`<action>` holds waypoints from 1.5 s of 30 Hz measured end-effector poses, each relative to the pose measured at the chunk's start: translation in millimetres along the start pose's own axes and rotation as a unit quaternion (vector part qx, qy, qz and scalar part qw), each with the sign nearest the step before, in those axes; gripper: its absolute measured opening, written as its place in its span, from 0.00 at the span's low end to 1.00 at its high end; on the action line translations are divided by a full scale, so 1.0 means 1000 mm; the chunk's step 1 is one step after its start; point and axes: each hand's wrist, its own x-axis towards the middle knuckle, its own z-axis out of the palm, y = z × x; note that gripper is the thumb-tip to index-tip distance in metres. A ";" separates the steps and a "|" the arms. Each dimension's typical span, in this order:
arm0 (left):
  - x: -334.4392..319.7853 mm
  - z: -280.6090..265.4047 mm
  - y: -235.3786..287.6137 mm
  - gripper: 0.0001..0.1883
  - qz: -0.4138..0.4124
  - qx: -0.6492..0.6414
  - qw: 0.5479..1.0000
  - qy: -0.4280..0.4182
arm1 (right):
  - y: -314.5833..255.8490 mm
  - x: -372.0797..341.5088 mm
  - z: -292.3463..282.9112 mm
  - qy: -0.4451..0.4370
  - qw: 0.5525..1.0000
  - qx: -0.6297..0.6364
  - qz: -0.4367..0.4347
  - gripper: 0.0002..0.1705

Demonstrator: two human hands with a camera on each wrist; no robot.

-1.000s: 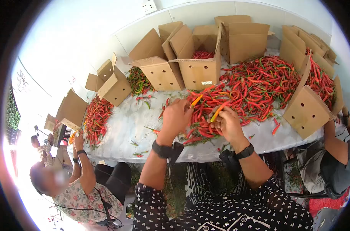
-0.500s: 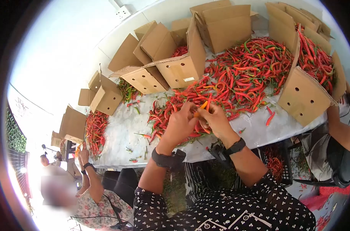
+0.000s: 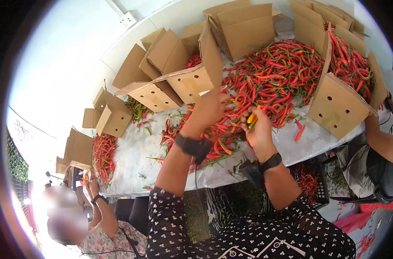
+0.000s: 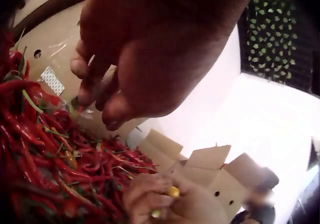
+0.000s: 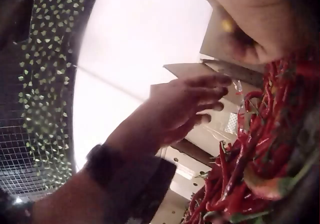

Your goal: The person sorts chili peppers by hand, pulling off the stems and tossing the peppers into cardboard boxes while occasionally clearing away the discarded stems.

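Note:
My right hand (image 3: 260, 131) grips a couple of yellow-orange chili peppers (image 3: 251, 118) over the near part of the red chili pile (image 3: 276, 80). Two yellowish ends of them poke out of that fist in the left wrist view. Further forward, my left hand (image 3: 207, 110) reaches over the pile toward a cardboard box. Its fingers (image 5: 210, 91) spread loosely in the right wrist view, with nothing seen held. An orange chili (image 3: 224, 146) lies on the near edge of the heap.
Open cardboard boxes (image 3: 190, 84) line the back of the table; a box full of red chilies (image 3: 334, 105) stands at right. A person (image 3: 114, 231) works at the left by another heap (image 3: 104, 157). A black crate (image 3: 321, 185) sits below the table's front edge.
My hands came together around the orange chilies, then parted. The left hand moved forward over the pile, while the right keeps the chilies. The head view turned to the right.

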 end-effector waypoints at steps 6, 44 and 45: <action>0.032 0.062 -0.022 0.09 0.013 0.120 0.989 -0.091 | -0.007 0.005 -0.001 0.027 0.998 -0.047 -0.030 0.06; -0.007 -0.003 0.008 0.10 -0.167 -0.058 0.982 -0.063 | -0.002 0.001 0.000 -0.030 0.994 -0.106 -0.020 0.04; -0.009 -0.007 0.016 0.10 -0.170 -0.058 0.982 -0.064 | -0.002 0.000 0.002 -0.043 0.991 -0.122 -0.024 0.05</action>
